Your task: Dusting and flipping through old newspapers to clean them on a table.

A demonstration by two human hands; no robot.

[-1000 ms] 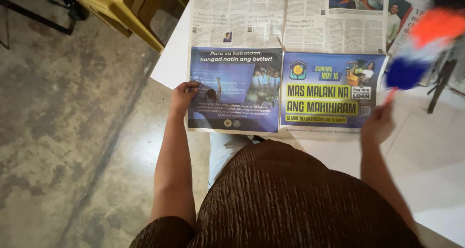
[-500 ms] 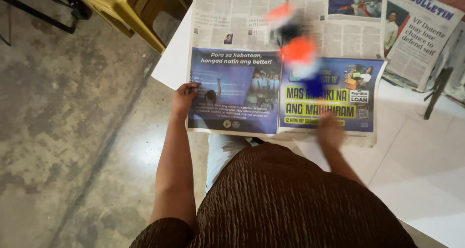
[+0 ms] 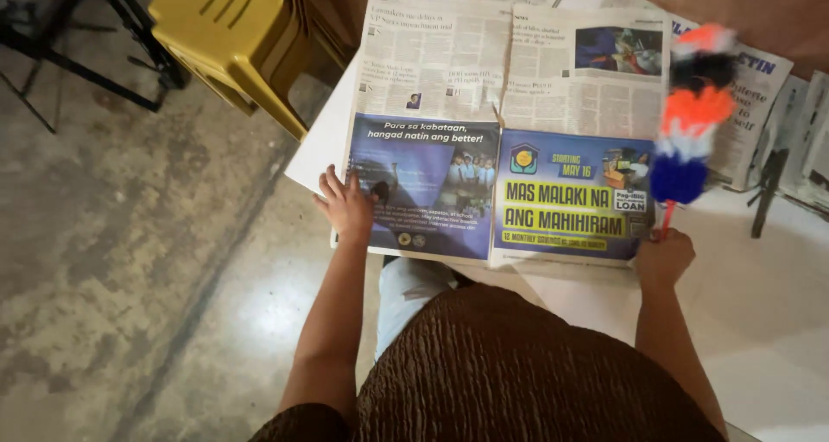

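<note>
An open newspaper (image 3: 449, 71) lies spread on a white table (image 3: 777, 304), blue advertisement panels along its near edge. My left hand (image 3: 347, 205) rests flat on the paper's lower left corner, fingers apart. My right hand (image 3: 663, 257) grips the thin red handle of a fluffy duster (image 3: 691, 123) with orange, white, dark and blue bands. The duster stands upright over the paper's right edge and is blurred by motion.
More folded newspapers (image 3: 760, 114) lie to the right and behind on the table. A yellow plastic stool (image 3: 233, 36) stands at the table's far left corner, with a black metal frame (image 3: 78, 53) on the concrete floor (image 3: 129, 278). A dark object (image 3: 768, 192) stands at the right.
The duster swept from the right side to the middle of the newspaper and is back at the paper's right edge. My left hand stayed on the lower left corner.
</note>
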